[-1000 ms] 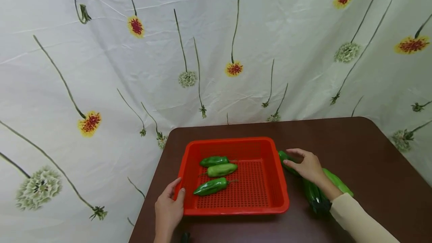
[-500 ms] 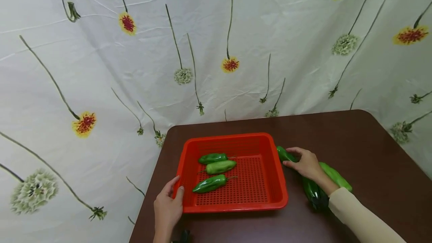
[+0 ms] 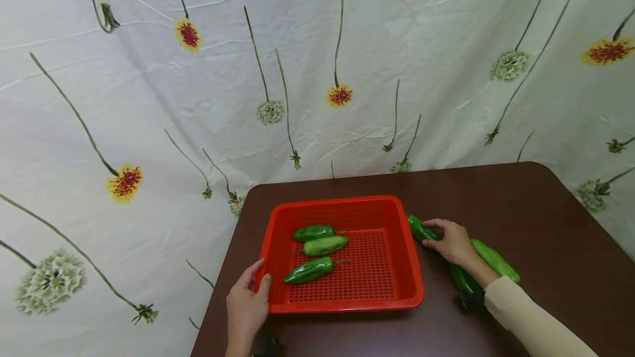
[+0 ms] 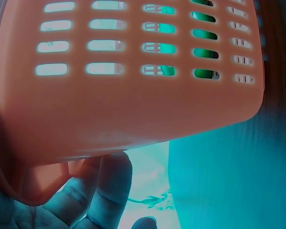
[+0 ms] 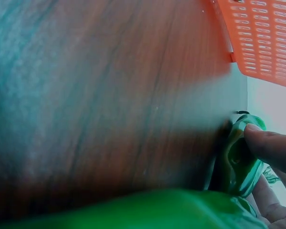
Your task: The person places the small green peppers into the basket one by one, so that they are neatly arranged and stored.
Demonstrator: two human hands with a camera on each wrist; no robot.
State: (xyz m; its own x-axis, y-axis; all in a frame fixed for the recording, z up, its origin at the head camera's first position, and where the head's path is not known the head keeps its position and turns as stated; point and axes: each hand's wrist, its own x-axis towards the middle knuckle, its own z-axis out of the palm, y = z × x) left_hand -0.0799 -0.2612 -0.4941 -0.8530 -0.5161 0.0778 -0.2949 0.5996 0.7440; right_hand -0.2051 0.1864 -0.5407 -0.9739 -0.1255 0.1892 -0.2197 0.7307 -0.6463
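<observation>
Right hand (image 3: pixel 453 244) has shifted slightly, pepper (image 3: pixel 421 229) between thumb and fingers.

Basket (image 3: pixel 369 282), red, rectangular, slotted, on bench (image 3: pixel 471 197), left hand (image 3: pixel 246 303) gripping rim. Pepper (image 3: pixel 419 229), green, glossy, just beside basket, pinched by right hand (image 3: pixel 452 244).

A basket (image 3: pixel 342 308) sits on the table's (image 3: pixel 545 225) left part, three peppers (image 3: pixel 325 245) in its left half, ranged far to near. Loose peppers (image 3: pixel 496 261) lie right of it; a cloth (image 3: pixel 312 32) hangs behind.

One basket (image 3: pixel 342 308) and at least six peppers (image 3: pixel 325 245) show.
</observation>
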